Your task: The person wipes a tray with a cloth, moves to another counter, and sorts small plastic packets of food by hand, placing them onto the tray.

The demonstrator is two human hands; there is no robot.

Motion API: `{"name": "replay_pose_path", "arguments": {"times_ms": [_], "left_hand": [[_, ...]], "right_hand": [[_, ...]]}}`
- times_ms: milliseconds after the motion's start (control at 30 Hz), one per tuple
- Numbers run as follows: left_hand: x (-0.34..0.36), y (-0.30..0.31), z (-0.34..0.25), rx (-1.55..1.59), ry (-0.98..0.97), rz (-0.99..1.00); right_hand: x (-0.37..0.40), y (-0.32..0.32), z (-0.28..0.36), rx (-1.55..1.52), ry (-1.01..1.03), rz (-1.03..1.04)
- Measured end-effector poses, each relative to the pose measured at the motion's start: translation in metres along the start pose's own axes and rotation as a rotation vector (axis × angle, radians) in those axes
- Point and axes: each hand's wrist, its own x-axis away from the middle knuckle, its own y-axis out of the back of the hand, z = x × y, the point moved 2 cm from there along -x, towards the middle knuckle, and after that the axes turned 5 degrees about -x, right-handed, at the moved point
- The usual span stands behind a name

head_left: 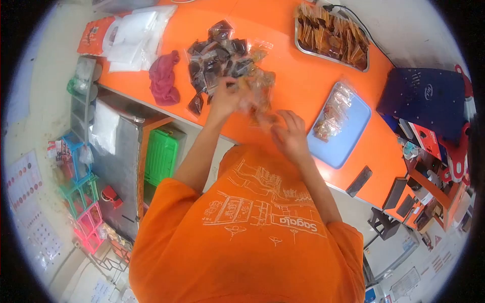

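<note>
The left hand has its fingers curled over the near edge of a heap of bags, and the right hand is bent just beside it, with a clear packet between the two; blur hides the fingertips, so I cannot tell whether either hand is closed on it. The one piece of writing that reads clearly is "Sagala", printed in white on the orange shirt beneath a line drawing of buildings (it stands upside down in this view). The pale emblem on the dark blue case is too small to read surely. Two trays sit on the orange desk: one metal tray, packed with brown-filled sachets, and one blue tray, carrying a short overlapping row of clear sachets. One crimson cloth lies left of the small dark-filled bags, which are glossy, see-through and piled too thickly to count, near the desk's front edge.
</note>
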Motion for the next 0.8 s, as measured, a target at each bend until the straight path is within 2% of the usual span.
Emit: {"name": "replay_pose_path", "arguments": {"times_ms": [33, 67, 133, 167, 233, 267, 333, 367, 433, 467, 533, 567, 633, 667, 733, 767, 800], "left_hand": [[0.011, -0.01, -0.001, 0.39, 0.127, 0.085], [0.02, -0.018, 0.001, 0.391, 0.128, 0.1], [0.034, -0.035, 0.009, 0.466, 0.272, 0.345], [0.034, -0.037, 0.01, 0.462, 0.27, 0.36], [0.034, -0.042, 0.011, 0.163, 0.086, 0.466], [0.028, -0.045, 0.014, 0.163, 0.084, 0.478], [0.009, -0.048, 0.005, -0.209, -0.473, 0.411], [0.005, -0.05, 0.002, -0.206, -0.48, 0.424], [-0.004, -0.051, -0.017, -0.562, -0.447, 0.44], [-0.014, -0.057, -0.013, -0.562, -0.455, 0.445], [-0.023, -0.07, -0.003, -1.061, -1.034, -0.06], [-0.027, -0.075, 0.006, -1.056, -1.04, -0.057], [-0.035, -0.081, 0.013, -1.203, -0.988, -0.019], [-0.039, -0.084, 0.014, -1.187, -1.011, -0.009], [-0.04, -0.082, 0.018, -1.11, -1.03, -0.028], [-0.038, -0.085, 0.017, -1.094, -1.047, -0.017], [-0.034, -0.081, 0.008, -1.02, -0.96, -0.003]], "right_hand": [[-0.002, 0.002, 0.014, 0.028, 0.078, -0.064], [-0.003, -0.001, 0.02, 0.037, 0.067, -0.064], [-0.005, -0.003, 0.027, 0.106, 0.008, -0.158], [0.0, -0.008, 0.02, 0.115, -0.003, -0.163], [0.016, -0.024, -0.005, -0.048, -0.126, -0.086], [0.022, -0.028, -0.014, -0.04, -0.135, -0.089], [0.025, -0.03, -0.026, -0.028, -0.136, -0.041], [0.027, -0.031, -0.029, -0.019, -0.146, -0.045], [0.024, -0.031, -0.038, -0.026, -0.232, -0.103], [0.021, -0.033, -0.041, -0.02, -0.237, -0.11], [0.02, -0.039, -0.048, -0.075, -0.501, -0.13], [0.019, -0.043, -0.053, -0.07, -0.505, -0.134], [0.017, -0.055, -0.067, -0.14, -0.614, 0.048], [0.019, -0.057, -0.071, -0.124, -0.631, 0.034], [0.022, -0.054, -0.065, -0.004, -0.443, -0.108], [0.025, -0.049, -0.065, 0.012, -0.458, -0.116], [0.023, -0.042, -0.061, -0.034, -0.493, -0.02]]}}
